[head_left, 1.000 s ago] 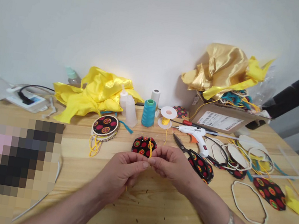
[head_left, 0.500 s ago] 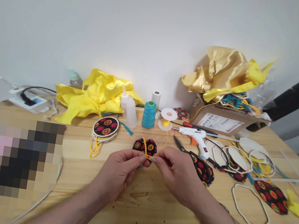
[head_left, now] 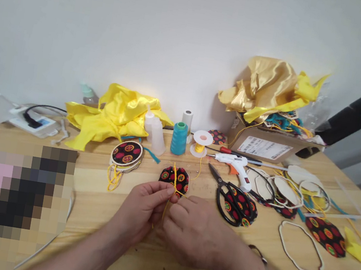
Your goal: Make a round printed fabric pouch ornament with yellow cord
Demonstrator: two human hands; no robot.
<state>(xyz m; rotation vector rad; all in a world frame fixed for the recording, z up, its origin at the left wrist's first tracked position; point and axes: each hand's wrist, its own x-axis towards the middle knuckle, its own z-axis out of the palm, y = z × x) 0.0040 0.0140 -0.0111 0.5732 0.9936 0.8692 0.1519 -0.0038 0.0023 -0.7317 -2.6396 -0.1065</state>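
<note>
My left hand (head_left: 144,204) pinches a twisted yellow cord (head_left: 174,176) between thumb and fingertips. My right hand (head_left: 198,229) is closed beside it, its fingers curled on a thin loose length of the same cord. Its palm side is hidden. Just beyond my fingertips a dark piece of cloth with red and orange flowers (head_left: 165,176) lies on the table, with the cord's upper end over it. Black-handled scissors (head_left: 229,202) rest to the right on another patterned piece. Behind my hands stands a spool of yellow cord (head_left: 201,143).
A teal thread cone (head_left: 179,139), white squeeze bottles (head_left: 157,136) and yellow satin (head_left: 111,115) line the back. A white glue gun (head_left: 238,168) lies right, near pale wooden frames (head_left: 301,247). A cardboard box (head_left: 264,143) holds fabric. Stacked round patterned pieces (head_left: 127,154) lie left.
My right hand has moved down and toward me, turning its knuckles up and drawing a strand of cord with it. The scissors show more fully. My left hand keeps its pinch.
</note>
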